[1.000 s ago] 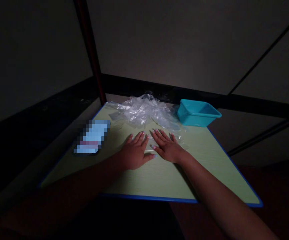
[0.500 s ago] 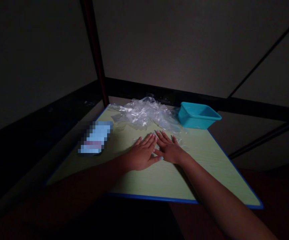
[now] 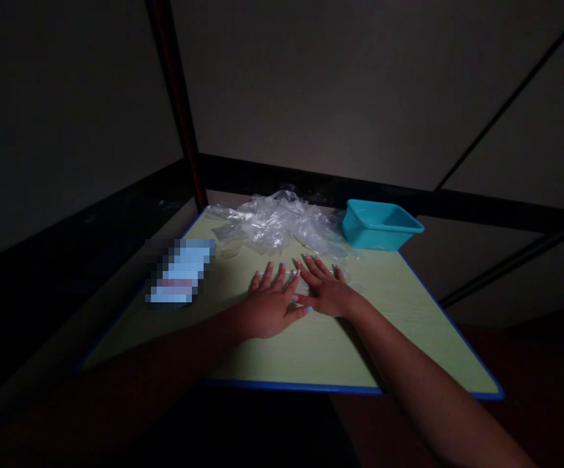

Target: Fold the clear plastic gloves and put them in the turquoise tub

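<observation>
My left hand (image 3: pixel 269 309) lies palm down near the middle of the pale green table (image 3: pixel 306 364), its fingers spread. Beside it on the right, my right hand (image 3: pixel 329 292) is also palm down with fingers stretched forward; the two hands meet or nearly meet at the thumbs and index fingers. Some thin clear plastic (image 3: pixel 291 281) shows between and under the fingers. Just beyond the hands, a heap of crumpled clear plastic bags (image 3: pixel 276 224) covers the back of the table. Neither hand grips anything.
A turquoise basket (image 3: pixel 379 237) stands at the back right corner of the table. On the left side lies a pixelated, bright flat object (image 3: pixel 181 273). The table has a blue edge, and walls with dark bands rise behind it and on the left.
The fingers of my left hand have spread wider, and its fingertips have moved a little left. My right hand has hardly moved. The whole view has shifted slightly.
</observation>
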`<state>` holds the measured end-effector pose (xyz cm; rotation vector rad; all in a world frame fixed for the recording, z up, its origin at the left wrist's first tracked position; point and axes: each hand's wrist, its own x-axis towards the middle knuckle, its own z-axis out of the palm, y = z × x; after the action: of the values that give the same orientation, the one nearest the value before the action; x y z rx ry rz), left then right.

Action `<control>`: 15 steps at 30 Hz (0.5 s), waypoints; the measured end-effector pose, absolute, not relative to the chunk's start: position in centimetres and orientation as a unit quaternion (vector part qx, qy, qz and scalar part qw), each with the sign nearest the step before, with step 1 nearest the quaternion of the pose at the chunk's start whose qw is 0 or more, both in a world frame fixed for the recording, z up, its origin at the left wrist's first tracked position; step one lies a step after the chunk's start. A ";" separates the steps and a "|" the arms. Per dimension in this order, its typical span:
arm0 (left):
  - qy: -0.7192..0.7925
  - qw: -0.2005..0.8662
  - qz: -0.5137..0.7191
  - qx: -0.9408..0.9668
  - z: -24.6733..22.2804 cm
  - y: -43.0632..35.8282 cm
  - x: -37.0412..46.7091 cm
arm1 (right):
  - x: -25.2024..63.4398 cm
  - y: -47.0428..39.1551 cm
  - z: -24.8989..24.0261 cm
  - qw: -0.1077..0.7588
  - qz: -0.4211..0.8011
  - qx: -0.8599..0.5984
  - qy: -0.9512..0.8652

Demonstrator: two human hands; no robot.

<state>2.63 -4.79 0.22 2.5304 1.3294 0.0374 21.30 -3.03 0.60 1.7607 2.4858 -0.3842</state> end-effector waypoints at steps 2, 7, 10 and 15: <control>0.463 0.143 0.014 0.875 0.1 -4.8 2.6 | 21.5 -3.0 0.8 0.041 -0.132 0.575 0.806; 0.461 0.150 0.001 0.875 0.4 -5.0 2.3 | 21.9 -3.2 1.1 0.053 -0.133 0.592 0.793; 0.470 0.146 -0.001 0.870 0.6 -4.9 2.1 | 22.1 -3.3 1.3 0.044 -0.122 0.608 0.783; 0.484 0.051 0.069 0.871 0.7 -3.6 1.9 | 23.6 -2.5 2.0 -0.051 -0.092 0.664 0.740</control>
<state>1.94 -3.62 0.74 2.6500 1.4719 0.2099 23.64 -2.53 1.98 2.1577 2.4029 -0.2972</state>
